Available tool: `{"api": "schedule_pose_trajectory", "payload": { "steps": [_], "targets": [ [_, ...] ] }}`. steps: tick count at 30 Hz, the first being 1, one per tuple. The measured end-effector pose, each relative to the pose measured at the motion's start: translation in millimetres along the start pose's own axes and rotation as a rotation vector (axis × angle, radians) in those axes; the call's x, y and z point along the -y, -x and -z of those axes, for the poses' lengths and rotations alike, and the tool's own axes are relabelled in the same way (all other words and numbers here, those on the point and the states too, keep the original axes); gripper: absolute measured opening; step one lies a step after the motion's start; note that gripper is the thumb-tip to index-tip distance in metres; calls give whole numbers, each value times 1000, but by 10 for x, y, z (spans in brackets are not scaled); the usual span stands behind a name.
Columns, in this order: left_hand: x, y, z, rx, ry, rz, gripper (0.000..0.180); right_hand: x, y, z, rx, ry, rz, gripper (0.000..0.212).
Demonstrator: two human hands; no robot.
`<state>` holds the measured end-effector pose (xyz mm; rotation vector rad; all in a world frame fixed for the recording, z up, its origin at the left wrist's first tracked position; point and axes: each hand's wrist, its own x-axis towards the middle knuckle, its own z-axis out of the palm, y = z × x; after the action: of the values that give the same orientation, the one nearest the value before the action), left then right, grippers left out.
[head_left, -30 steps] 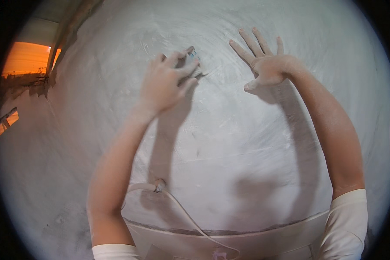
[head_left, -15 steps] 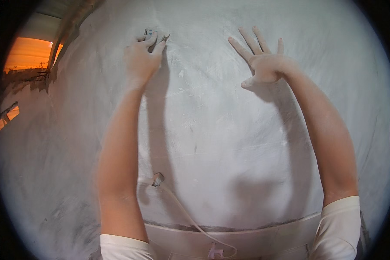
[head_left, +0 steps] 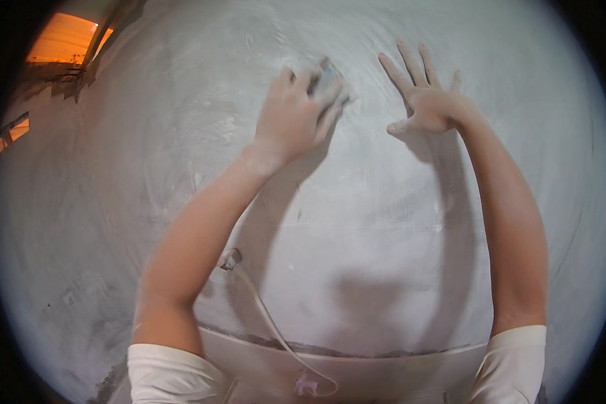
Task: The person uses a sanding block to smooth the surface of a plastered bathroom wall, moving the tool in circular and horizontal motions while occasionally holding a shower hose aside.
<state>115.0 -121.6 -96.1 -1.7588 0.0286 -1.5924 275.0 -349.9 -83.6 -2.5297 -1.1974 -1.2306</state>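
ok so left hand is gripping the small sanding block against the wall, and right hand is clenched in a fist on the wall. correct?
Not quite. The right hand is not a fist: the head view shows it open, fingers spread, palm flat against the pale wall. The rest holds: the left hand is closed on the small block, pressed to the wall.

2 bare forearms showing below short white sleeves (head_left: 172,370), left hand (head_left: 293,118) and right hand (head_left: 427,101) wearing no gloves, both dusted with pale powder, thin white cable (head_left: 269,320) dangling at the chest
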Motion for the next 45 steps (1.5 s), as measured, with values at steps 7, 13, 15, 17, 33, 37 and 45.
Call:
{"api": "schedule_pose_trajectory", "payload": {
  "steps": [7, 13, 15, 17, 33, 37, 45],
  "targets": [
    [509, -178, 2, 86, 56, 351, 38, 61, -11, -17, -26, -50, -10, 131],
    [409, -67, 204, 137, 38, -183, 35, 57, 32, -26, -67, -36, -22, 128],
    [816, -203, 179, 237, 78, 247, 39, 103, -26, -90, -80, -67, 7, 127],
    [680, -250, 126, 218, 39, 242, 40, 43, -36, -136, -83, -78, 8, 127],
    [447, -238, 280, 18, -80, -393, 37, -120, -113, -381, -297, 13, -27, 123],
    [1037, -290, 105, 191, -43, 262, 36, 24, -133, -415, -238, -27, -16, 123],
    [483, -175, 348, 271, -111, -163, 38, -77, -98, -324, -266, 0, -22, 124]
  ]
}}
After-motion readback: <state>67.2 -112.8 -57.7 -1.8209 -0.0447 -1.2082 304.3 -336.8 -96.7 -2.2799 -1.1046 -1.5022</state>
